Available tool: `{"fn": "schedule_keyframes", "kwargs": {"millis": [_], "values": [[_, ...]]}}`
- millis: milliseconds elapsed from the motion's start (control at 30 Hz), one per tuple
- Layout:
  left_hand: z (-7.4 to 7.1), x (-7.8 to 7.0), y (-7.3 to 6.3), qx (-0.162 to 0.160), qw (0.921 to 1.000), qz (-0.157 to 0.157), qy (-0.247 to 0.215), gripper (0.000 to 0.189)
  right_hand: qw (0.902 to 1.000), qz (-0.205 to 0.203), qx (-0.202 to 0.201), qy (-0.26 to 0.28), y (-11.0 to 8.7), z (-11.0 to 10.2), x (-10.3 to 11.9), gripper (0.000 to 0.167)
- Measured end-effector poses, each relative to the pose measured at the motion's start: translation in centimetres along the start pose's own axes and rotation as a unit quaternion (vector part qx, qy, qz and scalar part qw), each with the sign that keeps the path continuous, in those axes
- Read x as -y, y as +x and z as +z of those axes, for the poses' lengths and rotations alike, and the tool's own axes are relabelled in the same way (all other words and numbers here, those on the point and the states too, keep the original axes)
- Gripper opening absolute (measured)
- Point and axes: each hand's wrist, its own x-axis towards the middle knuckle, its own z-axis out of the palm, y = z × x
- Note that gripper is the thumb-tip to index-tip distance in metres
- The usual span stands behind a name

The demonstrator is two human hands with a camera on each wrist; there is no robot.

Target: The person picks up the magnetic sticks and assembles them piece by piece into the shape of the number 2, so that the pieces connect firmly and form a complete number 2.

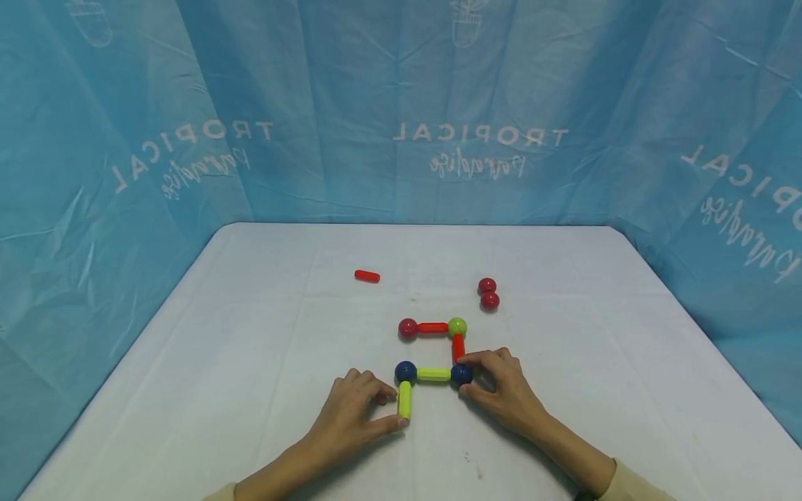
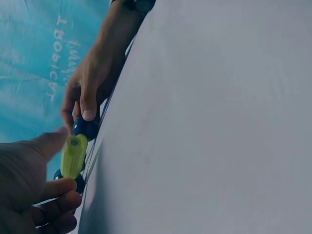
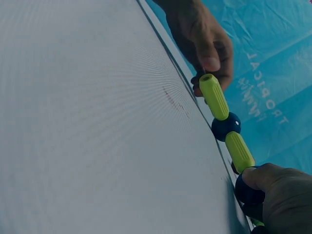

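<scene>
On the white table (image 1: 301,278) lies a chain of magnetic rods and balls. My left hand (image 1: 357,410) has its thumb and index finger at the near yellow-green rod (image 1: 404,401), thumb by the lower end. This rod meets a dark blue ball (image 1: 406,371); a second yellow-green rod (image 1: 434,375) runs right from there. My right hand (image 1: 504,390) pinches the right dark blue ball (image 1: 461,374) between thumb and index finger. A red rod (image 1: 459,348) leads from it to a green ball (image 1: 457,326), then another red rod (image 1: 432,328) reaches a red ball (image 1: 408,328).
Farther back, a loose red rod (image 1: 367,276) lies left of the chain. Two red balls, one nearer (image 1: 490,300) and one behind it (image 1: 486,286), sit together at the right. A blue printed curtain (image 1: 351,174) surrounds the table's back and sides.
</scene>
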Motion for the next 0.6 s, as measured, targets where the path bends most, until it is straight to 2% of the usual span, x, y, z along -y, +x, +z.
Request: {"fn": "schedule_keyframes", "kwargs": {"millis": [100,233,433,600], "values": [[-0.3,0.1,0.5,-0.002,0.9993,-0.023,-0.030,0.033,1.0000,-0.001,-0.001,-0.002,0.0,0.0,0.0,0.045],[-0.7,0.3,1.8,-0.007,0.9971,-0.031,-0.069,0.031,1.0000,-0.006,-0.003,-0.003,-0.1,-0.1,-0.2,0.045],[-0.8,0.7,3.8,0.032,0.9908,-0.036,-0.126,0.033,1.0000,-0.006,-0.001,0.002,-0.1,0.0,-0.2,0.045],[-0.8,1.1,4.8,0.063,0.9844,-0.052,-0.156,0.030,1.0000,-0.004,0.002,0.001,0.0,0.0,-0.1,0.045]]}}
